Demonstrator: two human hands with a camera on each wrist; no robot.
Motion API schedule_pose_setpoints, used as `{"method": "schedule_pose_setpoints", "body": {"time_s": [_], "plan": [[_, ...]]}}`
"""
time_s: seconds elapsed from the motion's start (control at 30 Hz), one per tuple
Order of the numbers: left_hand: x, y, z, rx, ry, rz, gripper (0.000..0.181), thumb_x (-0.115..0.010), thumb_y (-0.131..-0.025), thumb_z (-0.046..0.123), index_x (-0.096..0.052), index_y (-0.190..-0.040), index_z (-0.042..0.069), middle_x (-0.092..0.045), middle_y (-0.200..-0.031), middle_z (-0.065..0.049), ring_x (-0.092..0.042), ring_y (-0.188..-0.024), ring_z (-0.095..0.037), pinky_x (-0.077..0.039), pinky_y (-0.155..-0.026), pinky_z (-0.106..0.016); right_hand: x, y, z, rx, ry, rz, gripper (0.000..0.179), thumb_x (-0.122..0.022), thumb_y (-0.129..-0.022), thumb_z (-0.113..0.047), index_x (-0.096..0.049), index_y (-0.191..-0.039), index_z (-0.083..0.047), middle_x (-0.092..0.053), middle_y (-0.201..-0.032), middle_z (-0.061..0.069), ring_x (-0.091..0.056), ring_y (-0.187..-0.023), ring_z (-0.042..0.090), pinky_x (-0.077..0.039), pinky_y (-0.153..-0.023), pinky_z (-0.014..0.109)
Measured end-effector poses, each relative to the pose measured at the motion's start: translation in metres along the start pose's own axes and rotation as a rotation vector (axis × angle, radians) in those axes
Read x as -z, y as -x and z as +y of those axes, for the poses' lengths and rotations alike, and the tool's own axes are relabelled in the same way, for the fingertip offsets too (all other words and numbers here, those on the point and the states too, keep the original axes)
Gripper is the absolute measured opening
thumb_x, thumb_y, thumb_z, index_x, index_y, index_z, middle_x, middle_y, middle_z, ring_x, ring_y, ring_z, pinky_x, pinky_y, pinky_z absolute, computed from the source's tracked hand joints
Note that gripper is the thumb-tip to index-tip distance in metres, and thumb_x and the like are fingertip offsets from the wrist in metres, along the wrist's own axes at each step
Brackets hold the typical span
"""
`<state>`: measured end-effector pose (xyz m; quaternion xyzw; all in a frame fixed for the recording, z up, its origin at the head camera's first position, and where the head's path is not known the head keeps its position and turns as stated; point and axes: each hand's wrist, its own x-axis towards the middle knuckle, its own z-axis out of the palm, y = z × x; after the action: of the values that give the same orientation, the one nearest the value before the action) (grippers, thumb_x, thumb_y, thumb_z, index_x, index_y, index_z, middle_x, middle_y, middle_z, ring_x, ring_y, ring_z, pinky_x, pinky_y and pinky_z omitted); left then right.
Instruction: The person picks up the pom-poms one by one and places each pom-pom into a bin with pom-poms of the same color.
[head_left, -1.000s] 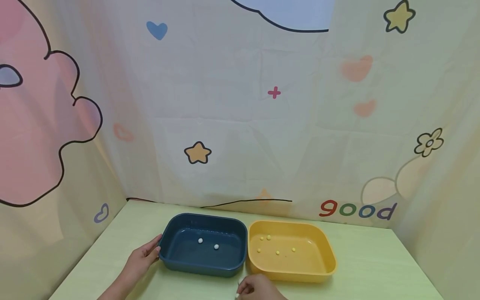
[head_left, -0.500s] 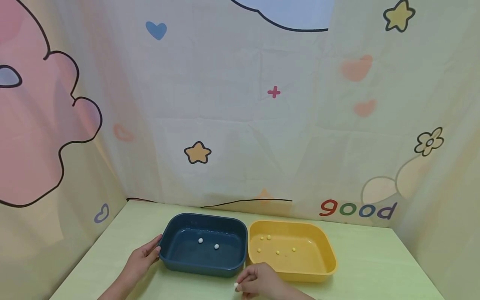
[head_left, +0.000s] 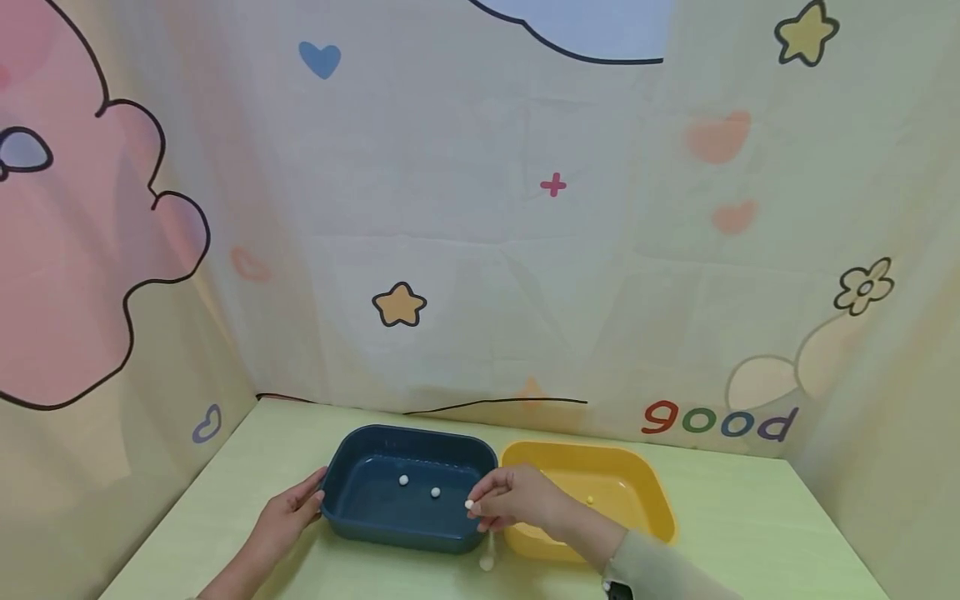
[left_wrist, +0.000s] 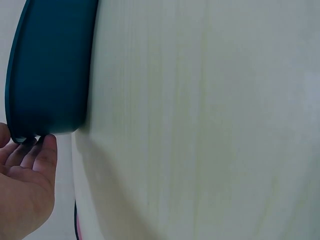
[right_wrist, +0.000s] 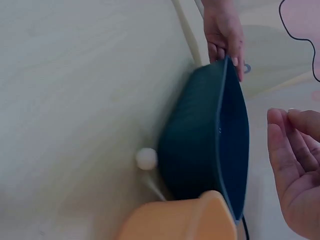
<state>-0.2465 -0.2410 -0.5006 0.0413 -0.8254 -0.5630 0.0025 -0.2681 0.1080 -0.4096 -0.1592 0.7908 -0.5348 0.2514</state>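
My left hand point(head_left: 279, 521) grips the left rim of a dark blue plastic tray point(head_left: 397, 537), also seen in the left wrist view, where its fingers point(left_wrist: 46, 155) lie against the outer wall. Over the blue tray's right edge, my right hand point(head_left: 521, 502) pinches a small white ball point(head_left: 469, 505) between thumb and fingertips. Two white balls, one left point(head_left: 403, 480) and one right point(head_left: 436, 492), lie on the blue tray's floor. In the right wrist view the right hand point(right_wrist: 300, 165) is beside the tray's open side, and the ball is mostly hidden by the fingers.
A yellow tray point(head_left: 652, 492) stands against the blue one's right side, partly behind my right arm; a small yellow ball point(head_left: 590, 500) shows inside. On the pale green table point(head_left: 735, 533), a white round thing point(head_left: 487, 563) with a pale narrow streak lies before the trays. A printed cloth hangs behind.
From the table in front of the trays, my right hand has risen and moved forward with the white ball, now over the blue tray's edge. My left hand keeps its grip.
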Motion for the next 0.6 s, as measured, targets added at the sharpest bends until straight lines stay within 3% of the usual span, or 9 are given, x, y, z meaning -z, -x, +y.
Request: {"method": "schedule_pose_setpoints", "body": {"time_s": [0.13, 0.33, 0.6], "plan": [[0.001, 0.0, 0.0, -0.001, 0.0, -0.005, 0.047, -0.047, -0.107, 0.004, -0.038, -0.152, -0.009, -0.041, -0.153, -0.031, -0.05, -0.14, -0.044, -0.061, -0.097, -0.035, 0.01, -0.009, -0.016, 0.021, 0.018, -0.026, 0.018, -0.067, -0.097, -0.009, -0.072, -0.108, 0.005, -0.081, -0.096, 0.011, -0.072, -0.075, 0.009, -0.066, -0.082, 0.034], [0.005, 0.002, 0.0, -0.003, -0.002, -0.01, 0.048, -0.047, -0.108, 0.005, -0.038, -0.153, -0.008, -0.04, -0.154, -0.029, -0.049, -0.14, -0.042, -0.061, -0.097, -0.033, 0.018, -0.025, -0.026, 0.068, 0.033, -0.055, 0.02, -0.065, -0.097, -0.007, -0.071, -0.11, 0.007, -0.078, -0.105, 0.023, -0.072, -0.075, 0.008, -0.066, -0.082, 0.033], [0.004, 0.001, -0.002, -0.013, 0.009, 0.005, 0.047, -0.049, -0.107, 0.006, -0.04, -0.151, -0.008, -0.044, -0.152, -0.03, -0.056, -0.134, -0.034, -0.062, -0.096, -0.031, 0.029, -0.051, -0.034, 0.077, 0.138, -0.143, 0.02, -0.063, -0.099, -0.009, -0.071, -0.111, 0.006, -0.077, -0.111, 0.024, -0.072, -0.078, 0.008, -0.066, -0.084, 0.032]]}}
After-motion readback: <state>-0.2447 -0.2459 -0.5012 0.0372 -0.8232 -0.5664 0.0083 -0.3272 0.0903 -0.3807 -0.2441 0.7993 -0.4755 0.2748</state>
